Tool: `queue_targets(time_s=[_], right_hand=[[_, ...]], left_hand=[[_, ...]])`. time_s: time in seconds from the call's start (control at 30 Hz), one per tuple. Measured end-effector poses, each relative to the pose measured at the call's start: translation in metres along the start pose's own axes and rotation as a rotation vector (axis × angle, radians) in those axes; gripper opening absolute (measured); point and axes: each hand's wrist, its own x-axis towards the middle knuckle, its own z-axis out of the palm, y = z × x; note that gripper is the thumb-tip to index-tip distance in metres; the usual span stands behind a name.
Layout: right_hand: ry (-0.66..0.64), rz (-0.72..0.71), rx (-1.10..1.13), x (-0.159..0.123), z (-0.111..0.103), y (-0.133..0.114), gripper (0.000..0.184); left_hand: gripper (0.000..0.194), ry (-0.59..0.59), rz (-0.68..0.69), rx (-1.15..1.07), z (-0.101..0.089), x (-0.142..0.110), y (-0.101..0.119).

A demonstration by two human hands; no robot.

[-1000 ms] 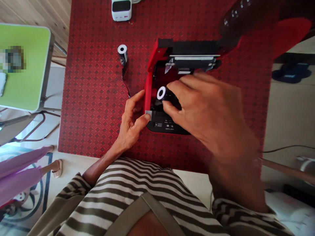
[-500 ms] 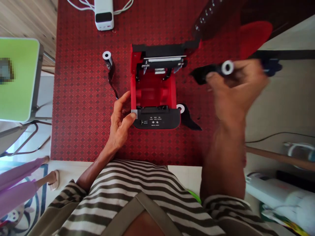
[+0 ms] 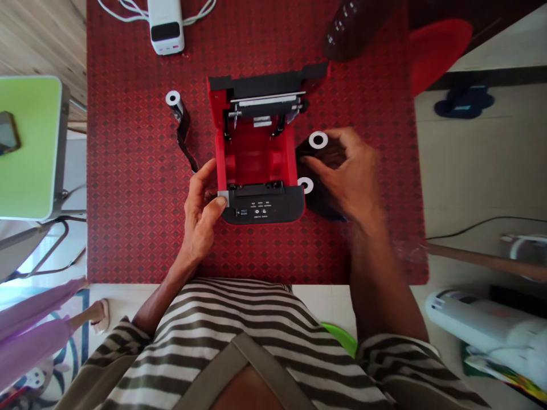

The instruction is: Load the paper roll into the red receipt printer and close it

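A red and black receipt printer (image 3: 256, 205) stands on the table with its lid (image 3: 273, 85) raised; its red paper bay (image 3: 254, 162) has nothing in it. My left hand (image 3: 200, 210) grips the printer's left front corner, thumb on the grey latch (image 3: 223, 198). Close by the printer's right side, my right hand (image 3: 352, 171) holds a small dark paper roll (image 3: 318, 140) with a white end ring, between thumb and fingers. Just below it stands a second paper roll (image 3: 305, 185), its dark loose strip partly behind my hand. A third paper roll (image 3: 173, 99) stands at left, its strip trailing toward my left hand.
A white power bank (image 3: 166, 31) with white cables lies at the back left of the red-patterned table (image 3: 141, 228). At the back right is a dark bottle (image 3: 348, 34). A green side table (image 3: 34, 154) holds a phone (image 3: 7, 132). Another person's legs (image 3: 38, 330) show lower left.
My right hand has moved left with the paper roll, from the table's right side to beside the printer. My left hand keeps its grip on the printer. The view has shifted slightly.
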Motion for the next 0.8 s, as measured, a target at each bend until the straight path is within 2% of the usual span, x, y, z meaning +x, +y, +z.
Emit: queue_targets(time_s=[0.07,0.1,0.17,0.23,0.3,0.4,0.53,0.6,0.7,0.8], right_hand=[[-0.001,0.01,0.028,-0.006,-0.007,0.004,0.056],[0.007,0.011,0.039,-0.011,-0.012,0.006,0.055],[0.006,0.009,0.056,-0.024,-0.022,0.011,0.038],[-0.05,0.0,0.07,-0.038,-0.03,0.014,0.023],[-0.139,-0.015,0.092,-0.049,-0.033,0.012,0.028],[-0.226,-0.048,0.125,-0.057,-0.026,0.006,0.041],[-0.235,-0.1,0.127,-0.055,-0.008,0.001,0.027],[-0.204,-0.118,0.116,-0.056,-0.007,0.0,0.022],[-0.131,-0.124,0.099,-0.061,-0.027,-0.012,0.027],[-0.066,-0.111,0.062,-0.064,-0.058,-0.044,0.037]], left_hand=[[0.065,-0.002,0.001,-0.001,0.0,0.0,0.001],[0.065,-0.004,0.002,0.001,0.0,0.0,0.001],[0.065,-0.008,0.006,0.002,0.001,-0.001,0.001],[0.064,-0.008,0.009,-0.003,0.001,-0.001,0.001],[0.064,0.002,0.004,-0.007,0.001,-0.001,0.001],[0.065,0.004,0.0,0.005,0.001,-0.001,-0.001],[0.065,-0.036,0.024,0.016,-0.002,-0.001,-0.004],[0.066,-0.049,0.037,0.031,-0.003,-0.001,-0.005],[0.068,-0.03,0.036,0.064,-0.003,-0.002,-0.005],[0.072,-0.017,0.014,0.067,-0.003,-0.002,-0.005]])
